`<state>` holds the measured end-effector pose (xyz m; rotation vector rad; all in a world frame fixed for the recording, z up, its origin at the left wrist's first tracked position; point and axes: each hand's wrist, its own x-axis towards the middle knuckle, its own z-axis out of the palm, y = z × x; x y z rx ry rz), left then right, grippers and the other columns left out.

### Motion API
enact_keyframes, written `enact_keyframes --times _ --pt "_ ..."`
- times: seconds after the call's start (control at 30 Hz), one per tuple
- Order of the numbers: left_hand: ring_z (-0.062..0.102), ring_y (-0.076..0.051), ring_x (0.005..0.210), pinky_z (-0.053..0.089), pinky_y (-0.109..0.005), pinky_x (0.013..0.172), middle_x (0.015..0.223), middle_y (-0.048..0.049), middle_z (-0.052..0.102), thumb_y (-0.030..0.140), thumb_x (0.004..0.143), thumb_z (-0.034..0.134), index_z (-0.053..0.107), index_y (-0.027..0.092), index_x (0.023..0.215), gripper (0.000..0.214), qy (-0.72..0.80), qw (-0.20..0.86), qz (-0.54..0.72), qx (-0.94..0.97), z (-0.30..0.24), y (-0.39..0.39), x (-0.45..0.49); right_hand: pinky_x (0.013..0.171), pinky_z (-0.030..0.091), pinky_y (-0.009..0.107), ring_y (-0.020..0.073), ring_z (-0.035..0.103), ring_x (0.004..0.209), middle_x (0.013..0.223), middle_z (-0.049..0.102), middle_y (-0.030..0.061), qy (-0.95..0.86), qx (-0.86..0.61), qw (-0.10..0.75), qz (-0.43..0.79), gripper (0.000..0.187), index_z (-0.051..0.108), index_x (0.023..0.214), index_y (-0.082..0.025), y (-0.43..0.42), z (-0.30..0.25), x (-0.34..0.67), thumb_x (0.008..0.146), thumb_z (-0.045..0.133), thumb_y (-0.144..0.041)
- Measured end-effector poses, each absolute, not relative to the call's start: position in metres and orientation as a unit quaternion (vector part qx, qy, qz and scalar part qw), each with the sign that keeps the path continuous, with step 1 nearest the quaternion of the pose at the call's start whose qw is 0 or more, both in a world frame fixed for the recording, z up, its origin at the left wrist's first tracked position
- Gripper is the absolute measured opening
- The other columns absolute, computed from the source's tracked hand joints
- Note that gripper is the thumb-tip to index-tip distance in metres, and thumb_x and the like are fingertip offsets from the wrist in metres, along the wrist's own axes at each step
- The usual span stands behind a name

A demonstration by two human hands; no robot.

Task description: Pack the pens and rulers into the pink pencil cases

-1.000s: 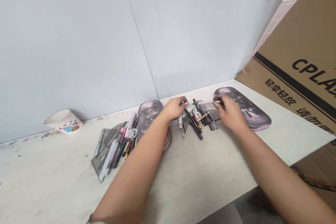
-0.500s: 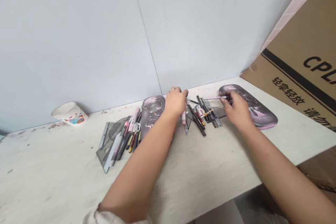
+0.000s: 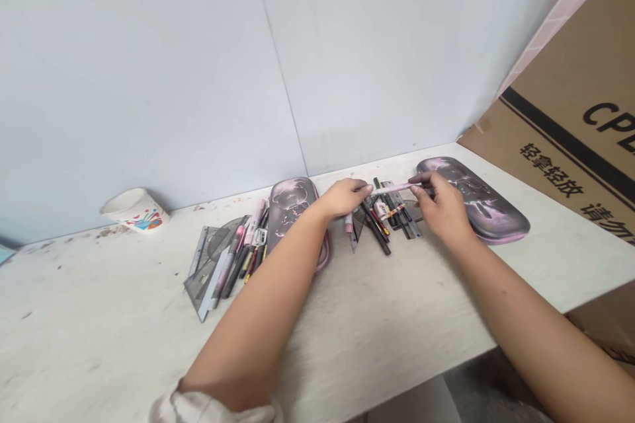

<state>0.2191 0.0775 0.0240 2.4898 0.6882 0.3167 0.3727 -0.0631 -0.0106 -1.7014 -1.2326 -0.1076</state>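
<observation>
A slim pale pink-and-grey pen (image 3: pixel 394 189) spans the gap between my hands above a pile of stationery. My right hand (image 3: pixel 441 205) pinches its right end. The fingers of my left hand (image 3: pixel 346 197) are closed at its left end. Under the pen lie dark pens (image 3: pixel 380 238), a clear ruler (image 3: pixel 397 195), a small pink-and-white eraser (image 3: pixel 381 209) and a pink marker (image 3: pixel 348 225) partly behind my left hand. A dark pencil case (image 3: pixel 489 201) with pink sheen and a raised cartoon figure rests beside my right hand. A similar pencil case (image 3: pixel 290 201) is partly covered by my left forearm.
Left of that case, a second pile holds a set square (image 3: pixel 201 277), pens and a sharpener (image 3: pixel 259 236). A paper cup (image 3: pixel 136 210) lies tipped near the wall (image 3: pixel 149 79). A large cardboard box (image 3: pixel 560 119) stands right of the white table (image 3: pixel 114 324).
My left hand has moved right, from over the stationery to the left end of the pen. My right hand still holds the pen, now slightly tilted. The view has shifted a little.
</observation>
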Motion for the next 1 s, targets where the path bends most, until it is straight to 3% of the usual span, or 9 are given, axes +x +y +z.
enact_keyframes --times 0.17,0.23,0.33,0.5,0.6,0.67,0.77,0.83,1.0 --pt "0.050 -0.013 0.063 0.039 -0.024 0.061 0.064 0.0022 0.050 0.032 0.078 0.050 0.057 0.017 0.083 0.017 0.237 0.322 0.159 0.903 0.025 0.076 0.218 0.057 0.033 0.029 0.0166 0.048 0.055 0.054 0.053 0.0029 -0.472 -0.762 0.441 -0.042 0.044 0.048 0.059 -0.021 -0.066 -0.008 0.370 0.086 0.034 -0.052" --pt "0.045 -0.011 0.060 0.037 -0.022 0.059 0.063 0.0042 0.044 0.025 0.075 0.052 0.054 0.018 0.087 0.014 0.240 0.328 0.181 0.896 0.023 0.078 0.219 0.056 0.033 0.028 0.0162 0.048 0.055 0.056 0.054 0.0024 -0.489 -0.748 0.449 -0.016 0.043 0.052 0.066 -0.021 -0.067 -0.007 0.369 0.087 0.031 -0.053" --pt "0.039 -0.009 0.058 0.034 -0.021 0.057 0.062 0.0056 0.038 0.021 0.073 0.051 0.051 0.019 0.087 0.014 0.242 0.336 0.190 0.890 0.020 0.082 0.220 0.058 0.036 0.026 0.0154 0.052 0.060 0.071 0.061 0.0017 -0.531 -0.704 0.471 0.029 0.031 0.054 0.096 -0.021 -0.066 -0.008 0.368 0.084 0.042 -0.047" --pt "0.038 -0.009 0.060 0.033 -0.021 0.059 0.063 0.0055 0.039 0.020 0.072 0.051 0.050 0.019 0.085 0.013 0.225 0.324 0.204 0.896 0.019 0.084 0.220 0.056 0.036 0.028 0.0156 0.050 0.056 0.058 0.057 0.0014 -0.514 -0.732 0.446 0.032 0.031 0.057 0.078 -0.020 -0.066 -0.008 0.371 0.085 0.039 -0.044" --pt "0.038 -0.009 0.058 0.033 -0.021 0.057 0.063 0.0055 0.038 0.020 0.072 0.050 0.049 0.019 0.085 0.013 0.236 0.328 0.201 0.893 0.018 0.084 0.220 0.057 0.039 0.028 0.0154 0.053 0.059 0.075 0.064 0.0026 -0.522 -0.700 0.483 0.064 0.031 0.054 0.102 -0.021 -0.067 -0.008 0.371 0.082 0.046 -0.043" --pt "0.037 -0.009 0.057 0.033 -0.021 0.056 0.062 0.0056 0.038 0.021 0.072 0.049 0.049 0.020 0.085 0.013 0.243 0.331 0.192 0.891 0.018 0.084 0.220 0.058 0.040 0.028 0.0156 0.056 0.062 0.083 0.065 0.0029 -0.546 -0.680 0.482 0.077 0.034 0.051 0.109 -0.022 -0.067 -0.007 0.370 0.080 0.049 -0.041" --pt "0.039 -0.010 0.059 0.034 -0.022 0.058 0.063 0.0049 0.040 0.022 0.072 0.050 0.050 0.019 0.085 0.013 0.236 0.316 0.185 0.900 0.017 0.084 0.220 0.058 0.039 0.028 0.0165 0.056 0.058 0.063 0.062 0.0011 -0.538 -0.711 0.449 0.061 0.027 0.058 0.086 -0.021 -0.068 -0.005 0.367 0.084 0.043 -0.044" --pt "0.041 -0.010 0.062 0.034 -0.022 0.060 0.065 0.0043 0.042 0.021 0.072 0.051 0.051 0.019 0.085 0.013 0.233 0.304 0.186 0.905 0.017 0.084 0.221 0.057 0.037 0.028 0.0171 0.054 0.054 0.052 0.057 0.0007 -0.512 -0.739 0.435 0.040 0.038 0.057 0.071 -0.021 -0.068 -0.005 0.366 0.086 0.037 -0.049" --pt "0.041 -0.010 0.060 0.034 -0.022 0.058 0.065 0.0044 0.042 0.020 0.072 0.050 0.050 0.019 0.087 0.015 0.247 0.299 0.186 0.903 0.017 0.085 0.221 0.057 0.038 0.027 0.0158 0.056 0.059 0.073 0.065 0.0016 -0.532 -0.701 0.472 0.059 0.030 0.054 0.098 -0.022 -0.068 -0.006 0.370 0.082 0.047 -0.046"
